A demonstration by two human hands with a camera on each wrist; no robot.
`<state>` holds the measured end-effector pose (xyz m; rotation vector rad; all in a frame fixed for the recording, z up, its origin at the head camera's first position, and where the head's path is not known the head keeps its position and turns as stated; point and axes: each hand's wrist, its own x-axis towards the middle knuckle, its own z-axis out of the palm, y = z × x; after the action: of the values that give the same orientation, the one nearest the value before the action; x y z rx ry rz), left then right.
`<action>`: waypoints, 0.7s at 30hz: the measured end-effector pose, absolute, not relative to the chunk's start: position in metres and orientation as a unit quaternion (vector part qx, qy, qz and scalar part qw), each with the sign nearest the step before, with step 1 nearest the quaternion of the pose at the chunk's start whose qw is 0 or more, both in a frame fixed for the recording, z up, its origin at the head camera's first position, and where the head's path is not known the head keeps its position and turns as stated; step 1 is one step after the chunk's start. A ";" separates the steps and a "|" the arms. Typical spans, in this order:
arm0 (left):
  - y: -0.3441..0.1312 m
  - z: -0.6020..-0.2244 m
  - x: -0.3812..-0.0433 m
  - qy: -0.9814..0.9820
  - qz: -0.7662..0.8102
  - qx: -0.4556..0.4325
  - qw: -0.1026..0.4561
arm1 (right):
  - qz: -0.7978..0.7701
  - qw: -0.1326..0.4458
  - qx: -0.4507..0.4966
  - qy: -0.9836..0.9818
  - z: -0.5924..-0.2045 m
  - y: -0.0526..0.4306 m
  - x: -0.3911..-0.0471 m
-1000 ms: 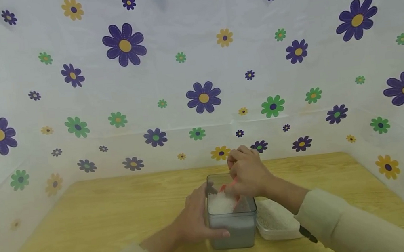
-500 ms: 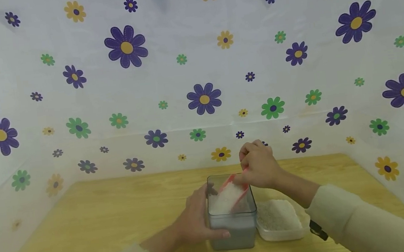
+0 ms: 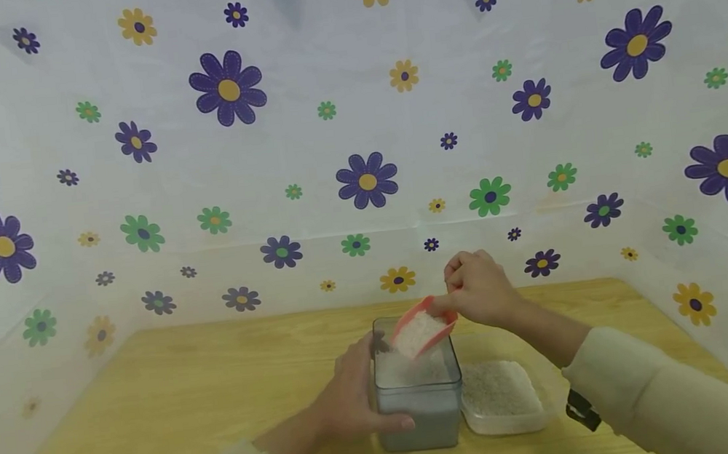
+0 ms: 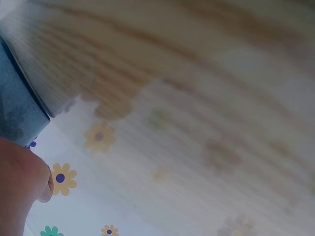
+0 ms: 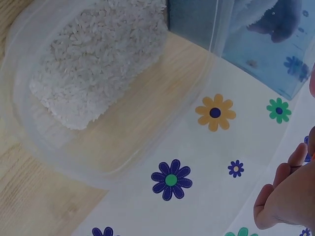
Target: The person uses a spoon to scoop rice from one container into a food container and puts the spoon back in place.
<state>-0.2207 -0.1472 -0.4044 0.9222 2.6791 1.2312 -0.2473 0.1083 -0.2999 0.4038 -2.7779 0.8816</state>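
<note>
You can read no text, label, brand, number or sign in any of the three views: nothing legible shows on the tub (image 3: 418, 419), the box (image 3: 508, 423) or the scoop (image 3: 439, 337). The print you see on the cloth (image 3: 303, 145) is flowers (image 3: 368, 181), without letters or figures.

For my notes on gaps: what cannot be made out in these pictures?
Head view: handle of the scoop, hidden by right hand.
Left wrist view: left hand and container, partly cut off by left edge.
Head view: what the dark object is, partly hidden by right sleeve.
</note>
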 end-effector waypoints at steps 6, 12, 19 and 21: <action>-0.147 -0.404 -0.220 0.870 0.393 0.297 0.023 | 0.317 0.108 0.132 -0.933 -0.291 0.121 -0.246; -0.146 -0.403 -0.219 0.874 0.386 0.294 0.023 | 0.326 0.107 0.122 -0.932 -0.286 0.148 -0.241; -0.146 -0.402 -0.218 0.871 0.392 0.297 0.015 | 0.307 0.115 0.112 -0.938 -0.291 0.184 -0.234; -0.147 -0.403 -0.218 0.871 0.393 0.296 0.015 | 0.297 0.114 0.110 -0.942 -0.295 0.193 -0.232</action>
<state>-0.2179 -0.1465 -0.4028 0.9197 2.7099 1.2221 -0.2320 0.1930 -0.2954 0.3223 -2.7619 0.8714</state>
